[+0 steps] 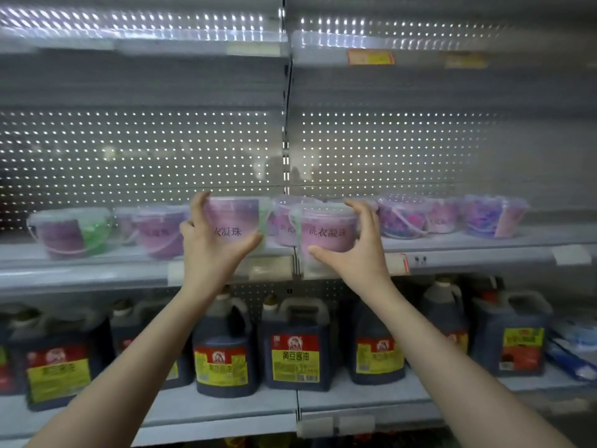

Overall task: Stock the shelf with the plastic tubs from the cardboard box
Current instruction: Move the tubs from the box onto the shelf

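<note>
- Middle shelf [97, 273]: target level, pegboard back panel [129, 150] behind it. Finished tubs are already lined up at the left [74, 231] and the right [403, 218], with the gap at centre.
- Soy sauce jugs [295, 350]: on the row one shelf below, under both forearms. Not part of the job.
- Cardboard box: not in view.
- Left tub [239, 218]: purple, lidded, upright, at the shelf's front edge. It sits slightly higher than its neighbour. Can't tell if it is seated.
- Right tub [326, 231]: same type, upright, just beside the left tub, with its base at the shelf lip.
- Back tub [284, 227]: sits deeper, visible between the two held ones.
- Left hand [210, 247]: wrapped round the left tub, fingers up the left side, thumb across the front.
- Right hand [358, 250]: clamps the right tub, fingers over the far rim, thumb low at the front.
- Key relation: the open slot lies straight back from both grips. One tub per hand and both axes vertical, so I judge it a straight push inward, no rotation. The back tub limits the depth.
</note>
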